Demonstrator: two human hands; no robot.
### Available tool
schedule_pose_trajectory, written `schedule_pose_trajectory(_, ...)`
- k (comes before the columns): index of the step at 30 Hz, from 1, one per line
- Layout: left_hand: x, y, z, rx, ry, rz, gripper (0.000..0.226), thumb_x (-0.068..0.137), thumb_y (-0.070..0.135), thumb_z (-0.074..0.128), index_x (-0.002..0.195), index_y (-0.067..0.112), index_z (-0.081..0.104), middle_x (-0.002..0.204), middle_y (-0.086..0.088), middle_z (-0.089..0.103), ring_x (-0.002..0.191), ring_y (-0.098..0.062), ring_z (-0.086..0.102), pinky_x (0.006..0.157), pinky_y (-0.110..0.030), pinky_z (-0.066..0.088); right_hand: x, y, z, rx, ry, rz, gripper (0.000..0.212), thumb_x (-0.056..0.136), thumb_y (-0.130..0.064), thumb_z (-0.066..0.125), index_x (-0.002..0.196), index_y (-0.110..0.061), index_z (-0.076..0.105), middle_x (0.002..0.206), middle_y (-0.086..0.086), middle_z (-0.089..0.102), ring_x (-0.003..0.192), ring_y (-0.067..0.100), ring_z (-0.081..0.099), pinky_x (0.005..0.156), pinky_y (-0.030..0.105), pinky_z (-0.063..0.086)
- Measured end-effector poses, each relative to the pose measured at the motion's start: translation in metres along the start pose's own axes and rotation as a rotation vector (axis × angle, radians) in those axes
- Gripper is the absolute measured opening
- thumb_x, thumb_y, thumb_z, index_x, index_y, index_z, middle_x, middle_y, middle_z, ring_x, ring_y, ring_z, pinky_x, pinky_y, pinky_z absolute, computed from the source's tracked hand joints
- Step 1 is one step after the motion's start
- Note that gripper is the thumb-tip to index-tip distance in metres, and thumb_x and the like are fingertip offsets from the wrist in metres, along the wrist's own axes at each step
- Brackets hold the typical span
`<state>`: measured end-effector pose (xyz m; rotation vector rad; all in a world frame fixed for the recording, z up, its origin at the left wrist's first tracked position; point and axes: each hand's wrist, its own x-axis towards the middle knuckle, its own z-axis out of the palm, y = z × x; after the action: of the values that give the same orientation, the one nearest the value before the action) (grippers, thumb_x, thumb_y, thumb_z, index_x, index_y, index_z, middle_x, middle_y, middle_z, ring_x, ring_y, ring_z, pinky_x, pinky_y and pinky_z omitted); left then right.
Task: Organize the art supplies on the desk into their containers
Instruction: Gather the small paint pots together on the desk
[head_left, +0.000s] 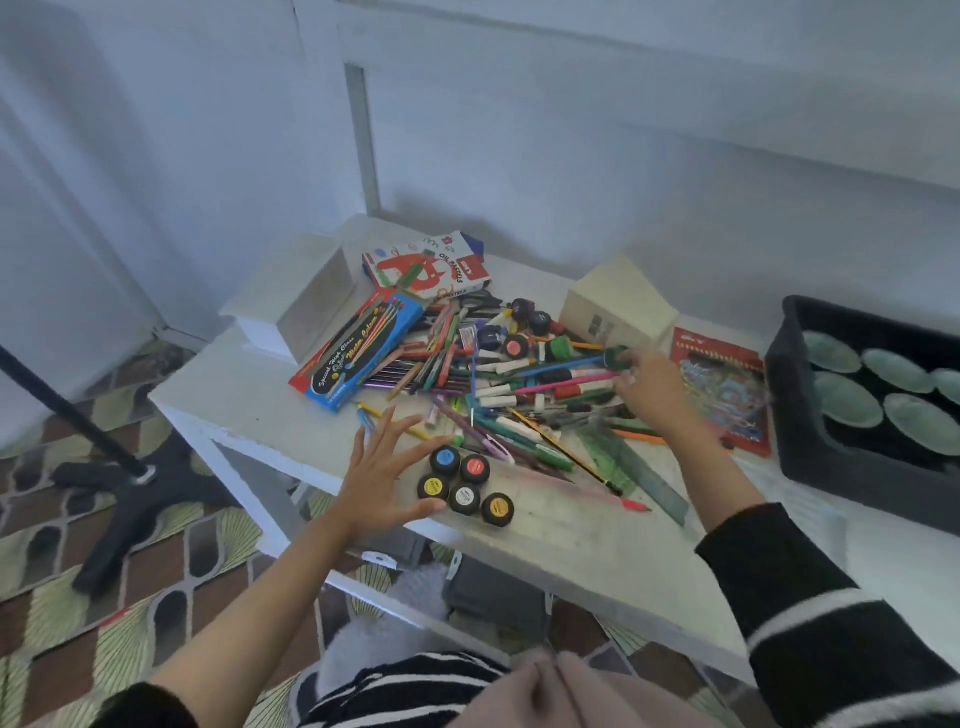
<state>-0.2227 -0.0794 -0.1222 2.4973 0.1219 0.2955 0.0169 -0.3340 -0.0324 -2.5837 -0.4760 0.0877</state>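
A heap of pens, pencils and markers (498, 384) covers the middle of the white desk (249, 395). Several small black paint pots (465, 483) with coloured lids stand grouped near the front edge. My left hand (382, 470) has its fingers spread flat, its fingertips against the left side of the pots. My right hand (652, 395) reaches into the right side of the heap, and its fingers pinch a green-lidded paint pot (617, 357). A blue watercolour box (358, 351) and an oil pastels box (431, 267) lie at the back left.
A white box (301, 296) stands at the back left and a cream box (618, 306) at the back right. A red booklet (724, 389) lies right of the heap, and a green ruler (639, 473) beside it. A dark tray (800, 415) holds round palettes. A black stand foot (130, 488) is on the floor.
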Motion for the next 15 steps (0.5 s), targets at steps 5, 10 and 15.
schedule_pose_trajectory(5,-0.005,0.012,0.007,-0.08,-0.036,-0.139,0.081,0.059,0.095,0.031,0.132,0.067,0.01,0.155,0.014,0.011,0.143,-0.007,-0.02,0.111,-0.055,-0.014,0.025,0.014,0.006,-0.116,0.018,-0.063,0.03,0.09,-0.015,0.053,0.119,-0.013,0.05,0.11,0.012,0.061,0.093,0.031,0.059,0.069,0.033,0.043)
schedule_pose_trajectory(10,-0.006,0.023,0.009,-0.146,-0.061,-0.219,0.092,0.053,0.097,0.032,0.137,0.062,0.016,0.158,0.011,0.005,0.143,-0.015,-0.022,0.11,-0.055,-0.015,0.034,0.018,0.017,-0.301,0.014,-0.06,0.029,0.094,-0.03,0.05,0.117,-0.011,0.049,0.12,0.012,0.052,0.096,0.034,0.059,0.071,0.038,0.044)
schedule_pose_trajectory(15,-0.007,0.031,0.009,-0.141,-0.102,-0.286,0.094,0.055,0.081,0.042,0.14,0.046,0.02,0.155,0.017,0.002,0.142,-0.012,-0.021,0.113,-0.053,-0.015,0.018,0.022,0.024,-0.119,0.212,-0.05,0.021,0.094,-0.025,0.051,0.112,-0.017,0.059,0.098,0.007,0.064,0.081,0.027,0.06,0.065,0.035,0.049)
